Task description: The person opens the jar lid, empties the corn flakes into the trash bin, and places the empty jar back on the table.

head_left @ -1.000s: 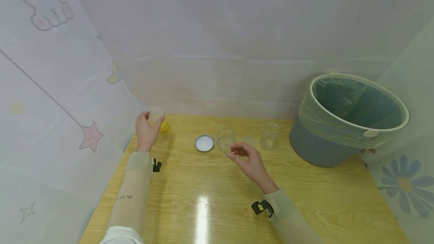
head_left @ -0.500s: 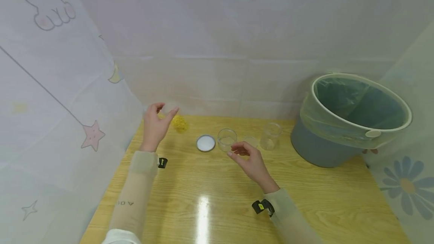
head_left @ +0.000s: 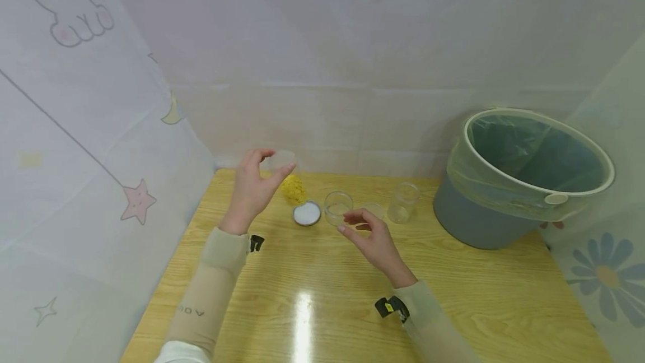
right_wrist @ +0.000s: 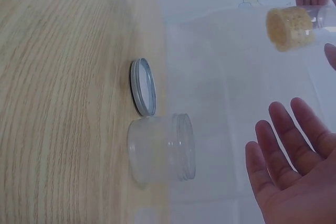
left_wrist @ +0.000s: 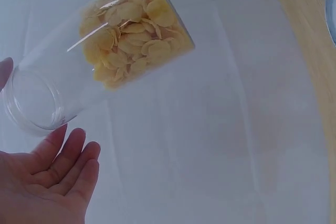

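My left hand (head_left: 253, 188) grips a tall clear jar by its neck, thumb on one side and fingers on the other. Pale yellow flakes (left_wrist: 137, 35) fill the jar's bottom part, and its rim (left_wrist: 34, 98) has no lid on it. The jar hangs tilted in the air, behind the white-faced round lid (head_left: 307, 213) in the head view. Beside that lid a short, wide clear jar (right_wrist: 160, 150) stands uncovered on the table. My right hand (head_left: 372, 240) hovers by this short jar with relaxed fingers, holding nothing.
A taller clear jar (head_left: 402, 204) stands to the right, with a clear flat disc (head_left: 374, 211) lying between the two standing jars. A grey bin (head_left: 468, 217) with a plastic liner stands at the back right. Printed sheets (head_left: 302, 71) surround the wooden table (head_left: 262, 307).
My left hand has lifted the jar of flakes off the table's back left and carried it right, toward the round lid and short jar. My right hand stays almost still.
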`<action>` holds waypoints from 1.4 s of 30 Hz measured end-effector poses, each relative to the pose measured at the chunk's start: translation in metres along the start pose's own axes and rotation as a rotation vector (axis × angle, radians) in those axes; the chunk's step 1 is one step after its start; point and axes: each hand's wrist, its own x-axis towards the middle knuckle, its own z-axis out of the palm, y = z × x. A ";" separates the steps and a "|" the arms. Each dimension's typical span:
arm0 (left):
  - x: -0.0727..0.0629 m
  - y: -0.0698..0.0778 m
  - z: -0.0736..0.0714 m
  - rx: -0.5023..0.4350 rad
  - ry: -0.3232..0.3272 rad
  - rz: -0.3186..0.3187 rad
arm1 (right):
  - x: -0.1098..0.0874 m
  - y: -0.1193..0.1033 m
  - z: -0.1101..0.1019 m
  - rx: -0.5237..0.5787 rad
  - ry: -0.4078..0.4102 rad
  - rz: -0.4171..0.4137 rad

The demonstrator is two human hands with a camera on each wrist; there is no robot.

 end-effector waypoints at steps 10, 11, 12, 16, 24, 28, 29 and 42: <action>-0.007 0.032 0.018 -0.053 -0.055 0.175 | -0.002 -0.011 -0.004 0.007 -0.042 -0.049; -0.008 0.034 0.021 -0.056 -0.065 0.184 | -0.002 -0.013 -0.004 0.010 -0.048 -0.050; -0.009 0.036 0.024 -0.064 -0.077 0.195 | -0.003 -0.014 -0.004 0.008 -0.052 -0.050; -0.016 0.046 0.032 -0.084 -0.119 0.202 | -0.003 -0.020 -0.003 0.016 -0.067 -0.070; -0.025 0.060 0.047 -0.114 -0.165 0.274 | -0.004 -0.030 -0.005 0.029 -0.067 -0.142; -0.030 0.065 0.055 -0.116 -0.201 0.287 | -0.005 -0.034 -0.007 0.032 -0.071 -0.167; -0.031 0.067 0.056 -0.118 -0.211 0.282 | -0.005 -0.035 -0.007 0.039 -0.074 -0.173; -0.042 0.073 0.067 -0.205 -0.246 0.274 | -0.008 -0.037 -0.005 0.081 -0.102 -0.264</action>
